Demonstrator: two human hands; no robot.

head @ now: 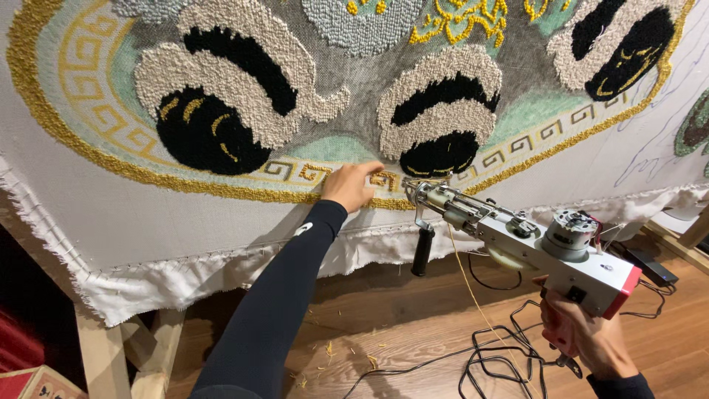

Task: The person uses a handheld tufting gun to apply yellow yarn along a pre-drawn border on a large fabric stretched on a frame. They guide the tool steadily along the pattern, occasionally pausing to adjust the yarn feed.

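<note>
Left arm in a dark sleeve extends upward, its hand [350, 185] pressed flat with fingers forward; right hand [587, 336] is low, fist closed, wrist bent.

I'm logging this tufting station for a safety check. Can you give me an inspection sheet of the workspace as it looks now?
Surface: stretched cloth on a wooden frame, partly tufted in black, cream, gold.
Job's things: tufting gun, tip at the cloth; yellow yarn hanging from it.
Clutter: yarn scraps on the floor.
Hands: left hand pressed on the cloth; right hand gripping the gun.
Cables: black cord looped on the floor.
Surroundings: wood floor.
</note>
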